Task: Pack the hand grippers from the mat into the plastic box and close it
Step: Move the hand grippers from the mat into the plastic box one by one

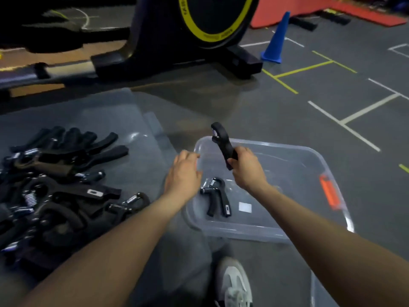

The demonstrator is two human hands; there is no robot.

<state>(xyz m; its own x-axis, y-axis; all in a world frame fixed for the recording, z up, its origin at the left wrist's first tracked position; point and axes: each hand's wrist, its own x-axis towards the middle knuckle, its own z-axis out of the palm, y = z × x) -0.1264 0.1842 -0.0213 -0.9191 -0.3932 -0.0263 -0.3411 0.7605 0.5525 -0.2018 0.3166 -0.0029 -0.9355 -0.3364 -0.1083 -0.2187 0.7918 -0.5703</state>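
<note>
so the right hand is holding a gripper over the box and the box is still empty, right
Not quite. The right hand does hold a gripper over the box, but the box is not empty: the head view shows one gripper lying inside on its floor.

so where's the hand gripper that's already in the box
Head view: the packed hand gripper lies on the clear box floor, near-left corner, just below the left hand.
</note>
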